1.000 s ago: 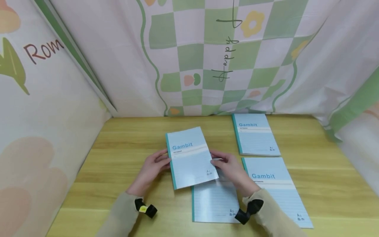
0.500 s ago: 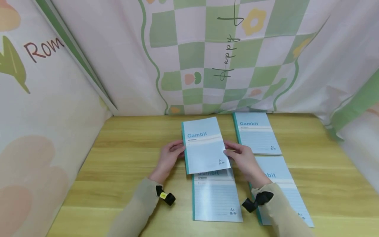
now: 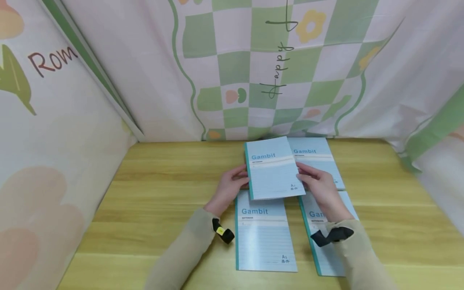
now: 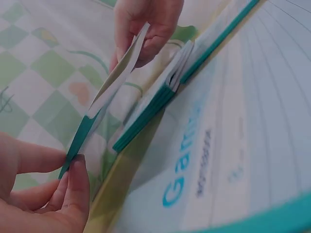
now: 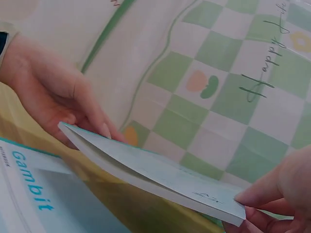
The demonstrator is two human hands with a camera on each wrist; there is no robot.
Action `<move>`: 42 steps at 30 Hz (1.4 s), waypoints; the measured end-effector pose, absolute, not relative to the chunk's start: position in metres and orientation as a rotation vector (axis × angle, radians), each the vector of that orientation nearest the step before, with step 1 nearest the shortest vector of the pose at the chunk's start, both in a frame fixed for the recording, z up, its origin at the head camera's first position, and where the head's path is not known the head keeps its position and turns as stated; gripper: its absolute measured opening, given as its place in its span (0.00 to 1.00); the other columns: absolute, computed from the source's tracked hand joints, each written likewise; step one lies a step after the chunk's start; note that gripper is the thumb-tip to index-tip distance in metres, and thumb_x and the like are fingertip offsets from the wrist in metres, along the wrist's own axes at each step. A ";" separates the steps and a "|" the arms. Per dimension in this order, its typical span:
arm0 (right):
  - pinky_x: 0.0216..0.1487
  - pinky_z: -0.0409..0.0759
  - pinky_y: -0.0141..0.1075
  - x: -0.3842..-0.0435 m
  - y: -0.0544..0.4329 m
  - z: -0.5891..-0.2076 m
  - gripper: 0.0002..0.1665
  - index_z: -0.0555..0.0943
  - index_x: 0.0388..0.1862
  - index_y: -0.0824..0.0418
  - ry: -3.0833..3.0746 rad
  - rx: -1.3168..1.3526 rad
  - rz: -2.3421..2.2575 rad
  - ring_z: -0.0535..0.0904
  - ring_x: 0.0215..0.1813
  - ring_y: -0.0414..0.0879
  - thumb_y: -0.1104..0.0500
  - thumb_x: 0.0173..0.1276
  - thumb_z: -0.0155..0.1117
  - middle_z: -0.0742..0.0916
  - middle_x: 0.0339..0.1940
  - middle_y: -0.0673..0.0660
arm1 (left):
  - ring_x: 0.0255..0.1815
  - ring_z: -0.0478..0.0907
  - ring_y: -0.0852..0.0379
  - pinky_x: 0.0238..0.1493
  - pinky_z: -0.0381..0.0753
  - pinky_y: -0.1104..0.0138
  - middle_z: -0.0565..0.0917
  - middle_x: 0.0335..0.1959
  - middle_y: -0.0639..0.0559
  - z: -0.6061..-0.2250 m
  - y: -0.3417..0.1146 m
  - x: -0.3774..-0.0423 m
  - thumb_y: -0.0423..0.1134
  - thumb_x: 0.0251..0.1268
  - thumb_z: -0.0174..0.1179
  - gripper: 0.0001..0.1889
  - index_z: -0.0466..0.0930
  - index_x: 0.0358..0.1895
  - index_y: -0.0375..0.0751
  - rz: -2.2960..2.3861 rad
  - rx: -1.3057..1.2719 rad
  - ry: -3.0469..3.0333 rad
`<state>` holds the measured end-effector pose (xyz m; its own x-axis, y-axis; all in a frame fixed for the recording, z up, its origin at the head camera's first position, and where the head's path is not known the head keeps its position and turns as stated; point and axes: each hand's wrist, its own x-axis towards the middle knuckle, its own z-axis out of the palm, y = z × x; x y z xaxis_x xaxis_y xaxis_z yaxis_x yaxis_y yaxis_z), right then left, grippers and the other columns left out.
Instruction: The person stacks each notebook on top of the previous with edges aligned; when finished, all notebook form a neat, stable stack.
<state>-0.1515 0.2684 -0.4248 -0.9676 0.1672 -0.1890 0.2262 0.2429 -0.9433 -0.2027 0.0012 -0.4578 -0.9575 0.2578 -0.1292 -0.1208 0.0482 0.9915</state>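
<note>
A light blue Gambit notebook [image 3: 273,173] with a teal spine is held above the table between both hands. My left hand [image 3: 228,189] pinches its spine edge, thumb on one side and fingers on the other, as the left wrist view shows. At the opposite edge, my right hand [image 3: 322,191] pinches the notebook near its lower right corner. Below it lies a larger Gambit notebook [image 3: 266,245] flat on the table. Behind the right hand sits another small notebook [image 3: 315,153], partly covered by the held one. Under the right forearm a second large notebook [image 3: 315,237] is partly hidden.
The wooden table [image 3: 152,193] ends at a printed curtain [image 3: 232,68] along the back. A patterned cloth wall [image 3: 72,141] borders the left side. Black straps [image 3: 224,233] with small cameras circle both wrists.
Both hands have carried the held notebook rightward and toward the back. It now overlaps the small notebook at the back right in view and uncovers more of the large notebook in front.
</note>
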 end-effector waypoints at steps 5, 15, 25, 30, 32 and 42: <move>0.63 0.76 0.32 -0.151 0.281 -0.425 0.31 0.67 0.78 0.55 2.458 0.410 -1.880 0.71 0.71 0.47 0.52 0.80 0.58 0.73 0.76 0.57 | 0.49 0.83 0.60 0.55 0.83 0.64 0.83 0.51 0.56 -0.449 0.019 -0.206 0.31 0.71 0.63 0.26 0.75 0.71 0.48 1.984 0.100 2.078; 0.67 0.72 0.31 -0.151 0.299 -0.421 0.32 0.66 0.79 0.56 2.442 0.487 -1.957 0.67 0.74 0.46 0.50 0.80 0.57 0.69 0.78 0.58 | 0.46 0.83 0.62 0.55 0.82 0.60 0.82 0.48 0.61 -0.434 0.041 -0.211 0.33 0.72 0.64 0.25 0.75 0.70 0.49 1.943 0.171 2.142; 0.75 0.63 0.41 -0.150 0.306 -0.416 0.32 0.65 0.79 0.51 2.428 0.547 -1.967 0.59 0.79 0.49 0.49 0.80 0.57 0.67 0.80 0.55 | 0.43 0.84 0.60 0.50 0.85 0.64 0.82 0.46 0.58 -0.429 0.058 -0.215 0.29 0.69 0.65 0.26 0.76 0.69 0.43 2.004 0.165 2.108; 0.75 0.62 0.41 -0.149 0.310 -0.416 0.32 0.65 0.79 0.51 2.430 0.555 -1.972 0.58 0.79 0.49 0.48 0.80 0.57 0.65 0.80 0.54 | 0.44 0.83 0.61 0.50 0.84 0.66 0.82 0.46 0.59 -0.428 0.064 -0.215 0.28 0.68 0.66 0.26 0.76 0.69 0.42 2.007 0.156 2.115; 0.76 0.62 0.42 -0.149 0.312 -0.416 0.32 0.65 0.80 0.51 2.433 0.563 -1.967 0.57 0.80 0.49 0.48 0.80 0.56 0.65 0.81 0.54 | 0.43 0.83 0.61 0.49 0.85 0.65 0.82 0.45 0.59 -0.428 0.067 -0.215 0.28 0.68 0.66 0.25 0.77 0.68 0.43 2.005 0.148 2.121; 0.76 0.61 0.46 -0.148 0.328 -0.420 0.33 0.63 0.80 0.48 2.446 0.623 -1.919 0.57 0.80 0.50 0.46 0.80 0.56 0.65 0.81 0.54 | 0.38 0.82 0.63 0.39 0.84 0.62 0.83 0.43 0.63 -0.429 0.086 -0.216 0.29 0.66 0.68 0.26 0.79 0.67 0.46 1.930 0.151 2.218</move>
